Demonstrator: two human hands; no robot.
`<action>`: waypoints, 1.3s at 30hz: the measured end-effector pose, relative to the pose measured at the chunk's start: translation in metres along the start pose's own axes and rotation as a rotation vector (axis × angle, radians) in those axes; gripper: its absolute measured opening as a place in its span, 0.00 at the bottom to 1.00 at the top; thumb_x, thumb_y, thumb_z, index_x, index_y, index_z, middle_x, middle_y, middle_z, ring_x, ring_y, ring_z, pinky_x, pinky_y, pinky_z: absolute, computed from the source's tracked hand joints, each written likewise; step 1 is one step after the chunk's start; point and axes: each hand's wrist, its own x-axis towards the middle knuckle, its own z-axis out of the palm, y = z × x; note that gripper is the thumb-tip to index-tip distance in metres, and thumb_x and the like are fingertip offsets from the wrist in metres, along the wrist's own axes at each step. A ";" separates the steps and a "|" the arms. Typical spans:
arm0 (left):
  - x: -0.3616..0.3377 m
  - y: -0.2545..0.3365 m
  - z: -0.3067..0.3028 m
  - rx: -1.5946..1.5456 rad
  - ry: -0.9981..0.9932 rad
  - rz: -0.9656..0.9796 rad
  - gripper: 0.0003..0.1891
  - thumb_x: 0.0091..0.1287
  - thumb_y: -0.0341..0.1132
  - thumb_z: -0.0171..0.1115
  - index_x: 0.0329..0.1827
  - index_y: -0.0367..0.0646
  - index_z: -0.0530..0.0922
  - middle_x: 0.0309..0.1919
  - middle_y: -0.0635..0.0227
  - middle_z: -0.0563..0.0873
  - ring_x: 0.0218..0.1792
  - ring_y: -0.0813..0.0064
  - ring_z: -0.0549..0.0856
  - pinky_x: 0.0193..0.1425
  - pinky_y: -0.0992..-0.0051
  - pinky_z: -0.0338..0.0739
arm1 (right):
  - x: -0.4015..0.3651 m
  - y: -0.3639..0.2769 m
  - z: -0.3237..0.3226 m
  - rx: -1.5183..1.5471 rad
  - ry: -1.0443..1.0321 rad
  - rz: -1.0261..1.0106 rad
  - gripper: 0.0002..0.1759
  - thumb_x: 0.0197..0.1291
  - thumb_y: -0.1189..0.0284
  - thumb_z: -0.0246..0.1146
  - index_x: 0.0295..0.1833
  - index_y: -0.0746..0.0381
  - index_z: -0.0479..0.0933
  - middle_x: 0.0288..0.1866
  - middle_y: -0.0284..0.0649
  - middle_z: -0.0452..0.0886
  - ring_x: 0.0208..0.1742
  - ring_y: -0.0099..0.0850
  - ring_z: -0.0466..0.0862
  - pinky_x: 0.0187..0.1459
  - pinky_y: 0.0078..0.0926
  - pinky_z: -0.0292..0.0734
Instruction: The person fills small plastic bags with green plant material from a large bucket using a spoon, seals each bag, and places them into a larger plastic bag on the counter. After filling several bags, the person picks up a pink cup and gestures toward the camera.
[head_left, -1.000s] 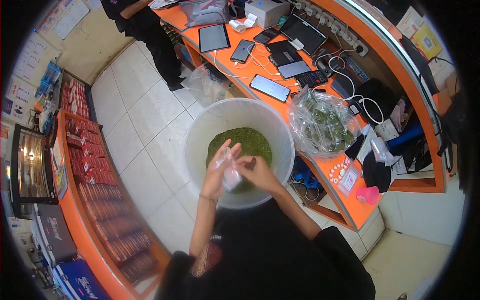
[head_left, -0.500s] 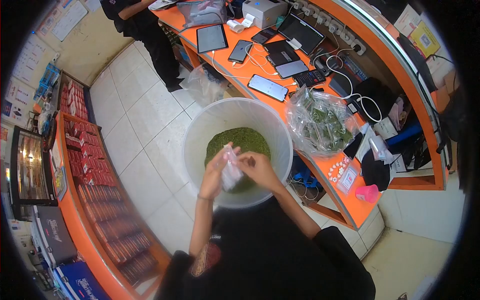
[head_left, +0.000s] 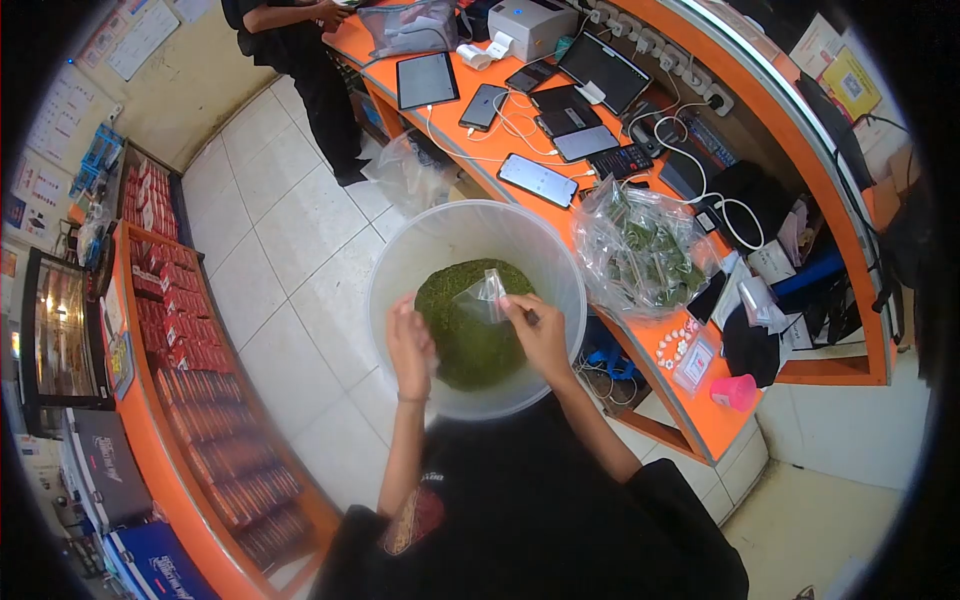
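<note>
A large translucent tub point(head_left: 400, 235) stands below me, with green flaky material point(head_left: 470, 355) lying in its bottom. Over the tub, my right hand point(head_left: 540, 340) pinches a small clear plastic bag point(head_left: 483, 300) between thumb and fingers. The bag hangs to the left of the fingertips, above the green material. My left hand point(head_left: 410, 350) is at the tub's left side, apart from the bag, its fingers raised and somewhat blurred by motion. Nothing shows in it.
An orange counter point(head_left: 640, 345) runs along the right, bearing a big clear bag of green packets point(head_left: 645, 250), phones, a tablet point(head_left: 427, 80), cables and a pink cup point(head_left: 735, 392). Another person point(head_left: 315, 90) stands at its far end. Shelves of red packs point(head_left: 185, 320) line the left.
My left hand has let go of the small bag and moved left. My right hand now holds the bag alone, slightly to the right. The other person's hands have shifted right.
</note>
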 end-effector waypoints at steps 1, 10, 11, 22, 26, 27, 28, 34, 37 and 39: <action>-0.008 0.011 0.012 0.331 -0.125 -0.004 0.15 0.76 0.37 0.55 0.59 0.40 0.79 0.50 0.65 0.86 0.47 0.74 0.84 0.53 0.77 0.77 | -0.001 -0.003 0.001 -0.019 -0.031 0.011 0.10 0.65 0.72 0.64 0.44 0.67 0.85 0.28 0.38 0.80 0.26 0.22 0.74 0.28 0.22 0.67; -0.021 0.015 0.036 0.738 -0.300 0.203 0.10 0.67 0.34 0.68 0.42 0.34 0.87 0.36 0.66 0.90 0.37 0.82 0.83 0.46 0.80 0.77 | -0.012 -0.013 0.014 -0.083 -0.053 -0.009 0.10 0.64 0.69 0.65 0.42 0.66 0.83 0.24 0.39 0.76 0.24 0.26 0.74 0.28 0.26 0.68; -0.021 0.013 0.032 0.743 -0.320 0.238 0.10 0.66 0.33 0.69 0.41 0.33 0.86 0.35 0.66 0.90 0.37 0.82 0.83 0.45 0.80 0.77 | -0.014 -0.014 0.014 -0.149 -0.072 0.004 0.10 0.64 0.69 0.66 0.40 0.67 0.81 0.25 0.40 0.75 0.24 0.28 0.74 0.28 0.26 0.69; -0.028 0.006 0.027 0.811 -0.529 0.248 0.07 0.66 0.33 0.64 0.41 0.39 0.82 0.30 0.53 0.86 0.35 0.56 0.87 0.41 0.67 0.78 | -0.009 -0.004 0.007 -0.201 -0.302 -0.131 0.08 0.60 0.72 0.62 0.34 0.67 0.75 0.29 0.47 0.75 0.29 0.44 0.79 0.34 0.39 0.73; -0.028 0.002 0.025 1.039 -0.674 0.242 0.10 0.70 0.36 0.56 0.39 0.38 0.78 0.29 0.46 0.83 0.33 0.45 0.83 0.37 0.58 0.77 | -0.013 0.004 0.002 -0.320 -0.407 -0.109 0.09 0.60 0.71 0.63 0.33 0.67 0.74 0.30 0.48 0.76 0.30 0.47 0.79 0.34 0.42 0.73; -0.028 0.001 0.026 1.081 -0.676 0.258 0.11 0.70 0.37 0.54 0.37 0.37 0.77 0.29 0.45 0.82 0.32 0.43 0.82 0.36 0.56 0.76 | -0.016 0.008 0.004 -0.320 -0.406 -0.108 0.09 0.60 0.71 0.63 0.33 0.67 0.74 0.30 0.48 0.76 0.30 0.47 0.79 0.34 0.42 0.73; -0.027 -0.001 0.024 1.081 -0.677 0.257 0.11 0.70 0.37 0.54 0.37 0.37 0.77 0.29 0.45 0.82 0.32 0.43 0.82 0.36 0.56 0.76 | -0.019 0.014 0.007 -0.409 -0.283 -0.151 0.10 0.59 0.71 0.64 0.32 0.66 0.74 0.30 0.48 0.76 0.30 0.47 0.79 0.34 0.42 0.73; -0.031 0.001 0.031 1.142 -0.396 0.401 0.11 0.70 0.36 0.55 0.35 0.36 0.75 0.23 0.45 0.78 0.27 0.42 0.80 0.32 0.54 0.73 | -0.019 -0.002 0.016 -0.288 -0.160 -0.098 0.07 0.58 0.77 0.64 0.37 0.65 0.71 0.26 0.43 0.74 0.28 0.39 0.79 0.32 0.34 0.74; -0.034 0.001 0.035 0.943 -0.377 0.429 0.09 0.67 0.33 0.58 0.34 0.36 0.74 0.20 0.50 0.77 0.23 0.47 0.79 0.30 0.58 0.73 | -0.016 -0.007 0.019 -0.087 -0.227 -0.077 0.12 0.58 0.80 0.63 0.44 0.63 0.68 0.27 0.41 0.75 0.28 0.35 0.80 0.33 0.31 0.75; -0.033 0.004 0.036 0.996 -0.301 0.277 0.07 0.61 0.28 0.64 0.34 0.37 0.73 0.24 0.54 0.78 0.24 0.56 0.79 0.31 0.63 0.73 | -0.016 0.000 0.022 -0.039 -0.242 -0.140 0.15 0.58 0.81 0.63 0.48 0.63 0.66 0.27 0.40 0.75 0.28 0.34 0.80 0.33 0.29 0.75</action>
